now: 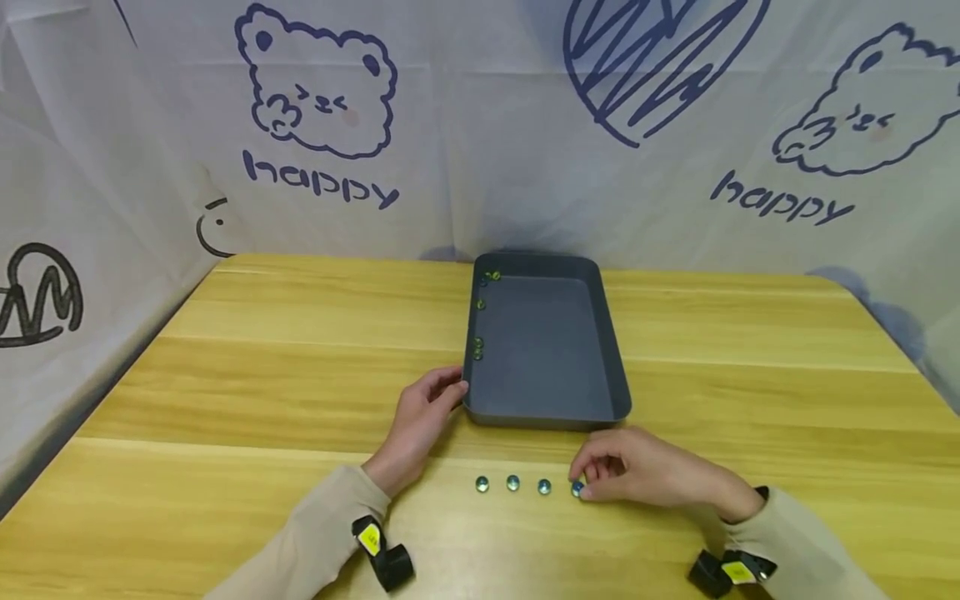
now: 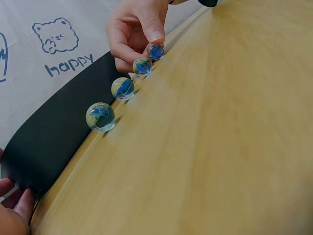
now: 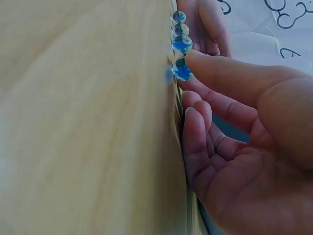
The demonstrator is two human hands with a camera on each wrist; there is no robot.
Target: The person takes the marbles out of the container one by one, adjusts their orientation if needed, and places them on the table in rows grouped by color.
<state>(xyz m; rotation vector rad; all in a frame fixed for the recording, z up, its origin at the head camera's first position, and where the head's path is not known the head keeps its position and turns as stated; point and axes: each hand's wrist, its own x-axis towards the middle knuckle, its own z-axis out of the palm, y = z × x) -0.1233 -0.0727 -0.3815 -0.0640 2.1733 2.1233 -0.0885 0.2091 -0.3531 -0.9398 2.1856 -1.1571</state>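
Note:
Four glass marbles would exceed counting, so several clear marbles with blue swirls (image 1: 513,482) sit in a row on the table in front of the dark grey tray (image 1: 540,350). My right hand (image 1: 648,468) pinches the rightmost marble (image 3: 182,70) between thumb and forefinger, down at the table surface; its other fingers curl loosely. At the tray's near left corner, my left hand (image 1: 420,421) touches the outer wall with its fingertips, seen also as fingers (image 2: 24,205) at the edge of the left wrist view. Inside the tray, several yellow-green marbles (image 1: 481,304) lie along the left wall.
The light wooden table (image 1: 262,400) extends on both sides of the tray. Behind it hangs a white cloth (image 1: 495,150) with bear drawings and lettering. Each forearm wears a black wrist camera (image 1: 393,567) over a beige sleeve.

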